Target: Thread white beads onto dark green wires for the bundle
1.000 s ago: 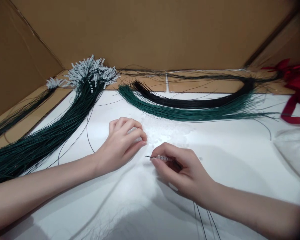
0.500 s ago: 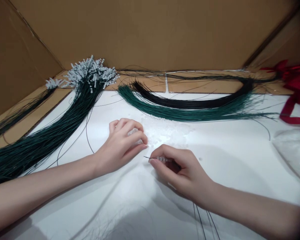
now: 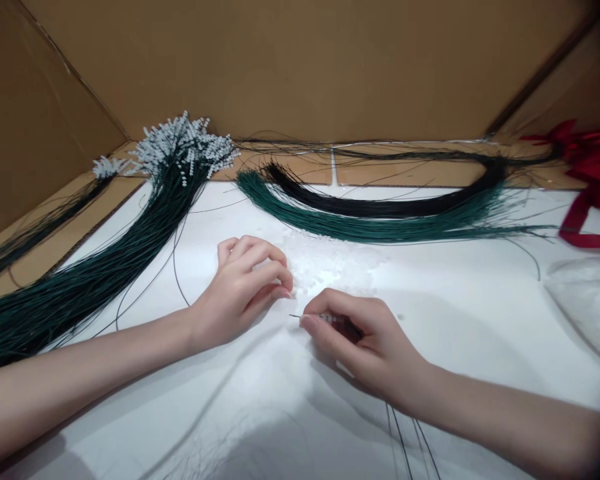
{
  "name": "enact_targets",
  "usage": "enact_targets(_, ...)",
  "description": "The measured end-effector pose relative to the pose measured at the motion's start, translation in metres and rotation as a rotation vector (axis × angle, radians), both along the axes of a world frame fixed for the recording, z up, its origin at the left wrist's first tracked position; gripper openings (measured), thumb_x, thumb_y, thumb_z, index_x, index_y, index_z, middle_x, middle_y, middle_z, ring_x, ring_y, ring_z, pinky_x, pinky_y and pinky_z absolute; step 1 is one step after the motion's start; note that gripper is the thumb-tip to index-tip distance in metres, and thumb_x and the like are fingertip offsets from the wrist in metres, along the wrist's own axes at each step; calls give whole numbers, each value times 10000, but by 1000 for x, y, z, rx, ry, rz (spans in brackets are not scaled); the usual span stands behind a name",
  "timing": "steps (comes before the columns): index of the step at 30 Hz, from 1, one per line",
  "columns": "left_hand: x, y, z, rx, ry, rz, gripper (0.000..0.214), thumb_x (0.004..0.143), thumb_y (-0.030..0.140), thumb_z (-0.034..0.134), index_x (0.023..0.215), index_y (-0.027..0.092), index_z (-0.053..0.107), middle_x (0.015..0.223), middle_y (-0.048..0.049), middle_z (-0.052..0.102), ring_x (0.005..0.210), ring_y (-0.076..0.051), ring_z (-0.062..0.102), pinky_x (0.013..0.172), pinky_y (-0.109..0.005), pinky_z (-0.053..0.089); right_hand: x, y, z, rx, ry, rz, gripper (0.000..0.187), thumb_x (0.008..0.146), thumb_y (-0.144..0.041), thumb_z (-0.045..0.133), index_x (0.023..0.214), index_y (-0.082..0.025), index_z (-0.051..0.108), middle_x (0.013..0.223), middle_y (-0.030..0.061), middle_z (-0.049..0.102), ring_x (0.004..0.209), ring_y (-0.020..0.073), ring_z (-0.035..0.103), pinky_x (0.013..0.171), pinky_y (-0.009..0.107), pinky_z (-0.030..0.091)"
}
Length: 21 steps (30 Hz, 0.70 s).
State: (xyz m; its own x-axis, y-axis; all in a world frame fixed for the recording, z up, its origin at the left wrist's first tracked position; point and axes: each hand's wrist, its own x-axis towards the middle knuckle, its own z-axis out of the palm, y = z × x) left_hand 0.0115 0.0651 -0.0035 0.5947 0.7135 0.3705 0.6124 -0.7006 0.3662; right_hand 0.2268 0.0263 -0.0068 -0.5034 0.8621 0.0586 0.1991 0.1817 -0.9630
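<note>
My right hand (image 3: 360, 340) pinches a thin dark wire (image 3: 296, 316) whose tip pokes out to the left, with small white beads threaded on it under the fingers. My left hand (image 3: 245, 287) rests on the white table (image 3: 280, 400) just left of that tip, fingers curled and pinched together at the edge of a pile of tiny white beads (image 3: 330, 263). What the left fingertips hold is too small to make out. A few loose wires (image 3: 405, 447) trail from under my right wrist toward me.
A thick bundle of green wires tipped with white beads (image 3: 145, 200) fans out at the left. Curved green and black wire bundles (image 3: 390, 213) lie at the back. Red ribbon (image 3: 590, 180) sits far right, a clear plastic bag (image 3: 585, 300) below it. Cardboard walls (image 3: 300, 67) surround the table.
My left fingertips have closed a little and shifted slightly toward the wire tip. The right hand has slid along the wire, covering more of the threaded beads.
</note>
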Motion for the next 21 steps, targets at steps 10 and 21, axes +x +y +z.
enact_targets(10, -4, -2, -4, -213, -403, -294, 140, 855, 59, 629, 944, 167, 629, 879, -53, 687, 815, -149, 626, 751, -287, 499, 1, -1, -2, -91, 49, -42, 173, 976, -326, 503, 904, -190, 582, 520, -86, 366, 459, 52, 327, 456, 200, 252)
enact_targets(21, 2, -14, -3, -631, -685, -216, 218, 812, 35, 687, 971, 157, 603, 889, -32, 685, 831, -121, 683, 756, -221, 582, 1, -1, 0, -131, 52, -23, 156, 923, -245, 545, 791, -168, 574, 531, -73, 405, 444, 39, 342, 431, 180, 266)
